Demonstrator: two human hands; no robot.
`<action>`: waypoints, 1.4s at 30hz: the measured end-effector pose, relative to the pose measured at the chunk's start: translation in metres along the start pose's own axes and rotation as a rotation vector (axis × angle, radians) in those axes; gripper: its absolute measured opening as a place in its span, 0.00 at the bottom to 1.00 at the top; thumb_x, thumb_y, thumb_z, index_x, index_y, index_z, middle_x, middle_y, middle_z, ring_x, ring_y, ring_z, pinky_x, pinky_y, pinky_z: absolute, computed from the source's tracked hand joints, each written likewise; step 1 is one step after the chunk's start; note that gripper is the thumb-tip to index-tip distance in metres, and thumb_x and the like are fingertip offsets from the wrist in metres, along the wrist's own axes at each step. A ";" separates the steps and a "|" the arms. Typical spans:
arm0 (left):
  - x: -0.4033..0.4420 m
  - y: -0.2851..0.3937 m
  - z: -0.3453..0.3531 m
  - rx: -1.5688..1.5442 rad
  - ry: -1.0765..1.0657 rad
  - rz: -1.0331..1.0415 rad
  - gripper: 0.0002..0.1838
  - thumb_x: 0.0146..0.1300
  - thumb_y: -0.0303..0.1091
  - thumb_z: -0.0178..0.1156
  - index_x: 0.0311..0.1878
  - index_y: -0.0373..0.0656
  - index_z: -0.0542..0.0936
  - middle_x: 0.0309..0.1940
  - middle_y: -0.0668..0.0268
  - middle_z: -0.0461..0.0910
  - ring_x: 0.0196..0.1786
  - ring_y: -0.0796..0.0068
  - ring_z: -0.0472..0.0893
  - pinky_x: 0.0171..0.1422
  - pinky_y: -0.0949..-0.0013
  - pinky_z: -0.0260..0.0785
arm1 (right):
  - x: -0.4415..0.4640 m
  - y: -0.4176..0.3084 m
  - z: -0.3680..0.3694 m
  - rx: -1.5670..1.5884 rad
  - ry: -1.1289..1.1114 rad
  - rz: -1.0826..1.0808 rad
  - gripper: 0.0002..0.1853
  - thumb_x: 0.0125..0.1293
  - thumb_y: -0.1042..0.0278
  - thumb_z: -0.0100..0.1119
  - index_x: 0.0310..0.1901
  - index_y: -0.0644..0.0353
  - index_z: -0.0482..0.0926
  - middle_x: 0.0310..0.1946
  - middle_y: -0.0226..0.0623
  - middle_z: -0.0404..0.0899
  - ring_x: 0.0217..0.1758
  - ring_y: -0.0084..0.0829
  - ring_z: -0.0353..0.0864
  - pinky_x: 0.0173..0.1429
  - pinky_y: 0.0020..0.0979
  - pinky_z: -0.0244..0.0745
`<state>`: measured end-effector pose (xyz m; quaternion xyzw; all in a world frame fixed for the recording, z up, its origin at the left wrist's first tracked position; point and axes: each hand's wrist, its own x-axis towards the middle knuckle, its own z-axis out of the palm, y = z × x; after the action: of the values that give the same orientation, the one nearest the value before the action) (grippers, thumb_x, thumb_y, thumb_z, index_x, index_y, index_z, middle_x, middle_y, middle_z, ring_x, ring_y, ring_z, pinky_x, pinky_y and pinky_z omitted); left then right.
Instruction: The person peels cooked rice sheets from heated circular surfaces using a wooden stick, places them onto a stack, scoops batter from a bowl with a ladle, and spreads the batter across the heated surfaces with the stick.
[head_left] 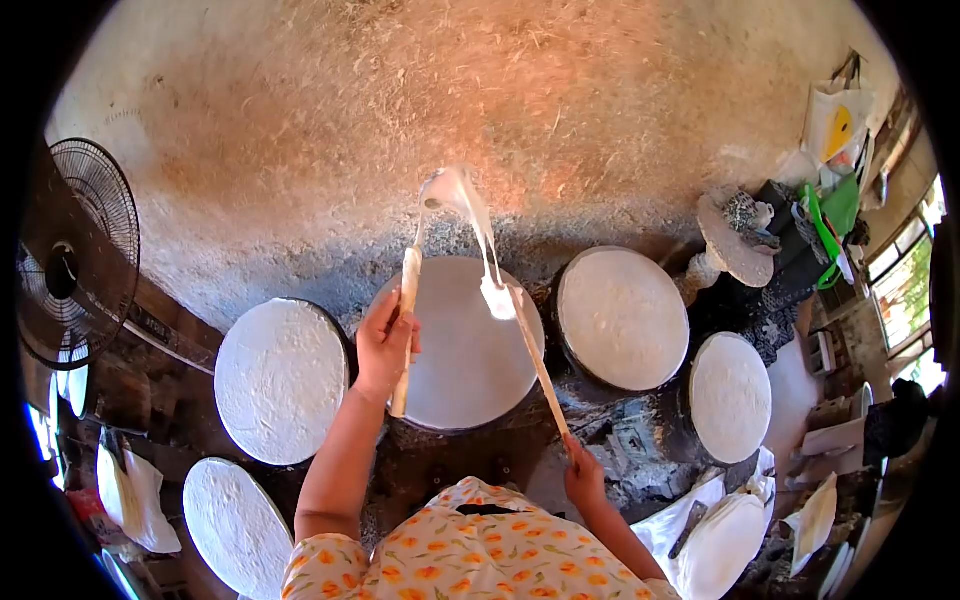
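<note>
My left hand is closed round a thick wooden handle, raised over the middle round plate. At its top end is a scoop-like head coated in white stuff. A white strand hangs from it down to the white-coated tip of a thin wooden stick. My right hand grips the lower end of that stick. Both tools are above the smooth grey-white middle plate.
Other round white-topped surfaces stand left, lower left, right and far right. A fan is at the left. White bags lie lower right. A rough wall rises behind.
</note>
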<state>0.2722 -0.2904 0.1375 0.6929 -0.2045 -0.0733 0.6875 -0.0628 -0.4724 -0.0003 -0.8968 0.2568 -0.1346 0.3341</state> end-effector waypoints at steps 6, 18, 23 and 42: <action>-0.020 -0.012 -0.024 -0.223 -0.101 -0.108 0.16 0.71 0.33 0.46 0.57 0.37 0.71 0.26 0.68 0.72 0.20 0.82 0.70 0.21 0.79 0.64 | 0.082 -0.036 0.026 0.000 -0.055 0.007 0.33 0.50 0.85 0.48 0.62 0.54 0.70 0.44 0.57 0.77 0.44 0.54 0.78 0.47 0.42 0.74; -0.048 -0.048 -0.063 -0.259 -0.136 -0.381 0.12 0.68 0.30 0.45 0.48 0.37 0.75 0.24 0.68 0.73 0.16 0.82 0.70 0.17 0.78 0.61 | 0.073 -0.040 0.041 0.161 0.041 0.007 0.32 0.51 0.87 0.46 0.62 0.61 0.69 0.57 0.50 0.74 0.62 0.36 0.74 0.61 0.28 0.68; -0.054 -0.041 -0.089 -0.755 -0.107 -0.483 0.13 0.68 0.33 0.50 0.51 0.36 0.74 0.25 0.66 0.73 0.15 0.82 0.68 0.17 0.78 0.59 | 0.079 -0.033 0.056 0.178 0.003 0.060 0.32 0.51 0.88 0.44 0.62 0.62 0.68 0.59 0.48 0.73 0.63 0.34 0.73 0.62 0.27 0.66; -0.082 -0.017 -0.113 -0.979 -0.125 -0.553 0.15 0.70 0.37 0.45 0.48 0.35 0.73 0.20 0.70 0.67 0.13 0.85 0.62 0.16 0.81 0.55 | 0.158 -0.057 0.063 0.145 -0.013 -0.109 0.31 0.52 0.86 0.47 0.60 0.54 0.72 0.44 0.50 0.80 0.41 0.46 0.80 0.46 0.33 0.75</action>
<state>0.2448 -0.1549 0.1112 0.3154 0.0021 -0.3781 0.8704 0.1158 -0.4896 0.0026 -0.8838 0.1949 -0.1650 0.3920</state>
